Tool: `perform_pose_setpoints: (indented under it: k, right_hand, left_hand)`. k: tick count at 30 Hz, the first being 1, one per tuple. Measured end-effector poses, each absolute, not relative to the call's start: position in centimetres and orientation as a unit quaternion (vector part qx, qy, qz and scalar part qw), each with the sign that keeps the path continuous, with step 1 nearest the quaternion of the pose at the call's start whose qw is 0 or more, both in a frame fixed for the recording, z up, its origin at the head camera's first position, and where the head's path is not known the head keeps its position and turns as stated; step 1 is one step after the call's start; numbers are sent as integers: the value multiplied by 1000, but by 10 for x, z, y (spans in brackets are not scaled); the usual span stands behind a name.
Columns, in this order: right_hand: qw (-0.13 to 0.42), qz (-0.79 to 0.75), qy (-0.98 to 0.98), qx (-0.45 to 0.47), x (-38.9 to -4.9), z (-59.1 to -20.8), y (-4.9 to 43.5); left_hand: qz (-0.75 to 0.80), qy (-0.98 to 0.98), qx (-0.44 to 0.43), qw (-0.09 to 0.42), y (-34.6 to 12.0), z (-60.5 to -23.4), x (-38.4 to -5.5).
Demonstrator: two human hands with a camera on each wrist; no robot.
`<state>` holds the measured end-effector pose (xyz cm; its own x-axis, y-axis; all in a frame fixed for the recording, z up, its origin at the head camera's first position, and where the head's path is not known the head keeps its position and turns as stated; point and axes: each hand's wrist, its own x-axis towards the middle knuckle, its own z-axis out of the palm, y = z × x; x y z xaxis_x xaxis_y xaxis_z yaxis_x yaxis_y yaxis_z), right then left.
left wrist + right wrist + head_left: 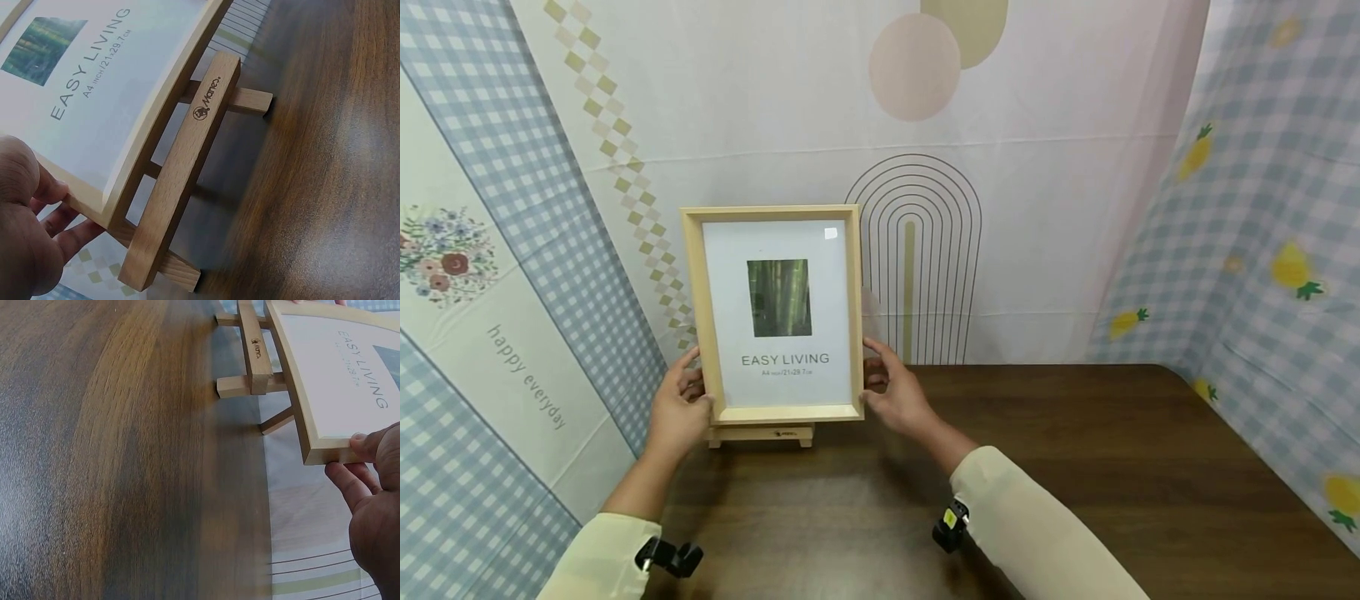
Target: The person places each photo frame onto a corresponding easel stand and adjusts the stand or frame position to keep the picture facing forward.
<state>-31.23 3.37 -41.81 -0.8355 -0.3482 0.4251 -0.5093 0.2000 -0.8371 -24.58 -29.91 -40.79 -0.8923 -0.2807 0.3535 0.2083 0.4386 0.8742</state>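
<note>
A light wooden picture frame (781,414) stands nearly upright, with a bamboo picture and the words EASY LIVING behind its front. My left hand (679,410) grips its lower left edge, thumb at the front and fingers round the side. On the opposite edge, low down, my right hand (895,389) holds the frame between thumb and fingers. Behind and below it is a small wooden easel (760,434), mostly hidden in the head view. In the left wrist view, the easel's front ledge (181,169) shows just beyond the frame's bottom edge; whether they touch I cannot tell.
The easel's feet stand on a dark brown wooden table (1045,467). A patterned white cloth (1060,208) hangs behind the table. Blue checked cloths hang at the left (497,100) and right (1285,217). Each sleeve carries a small black wrist camera (951,527).
</note>
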Motion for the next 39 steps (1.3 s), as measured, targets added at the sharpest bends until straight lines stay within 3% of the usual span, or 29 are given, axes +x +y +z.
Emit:
perform_pose_setpoints:
  k: [39]
  right_hand:
    - [74,562,-771,290,-320,-419,13]
  left_hand:
    - [-529,-813,58,235,-309,-406,-244]
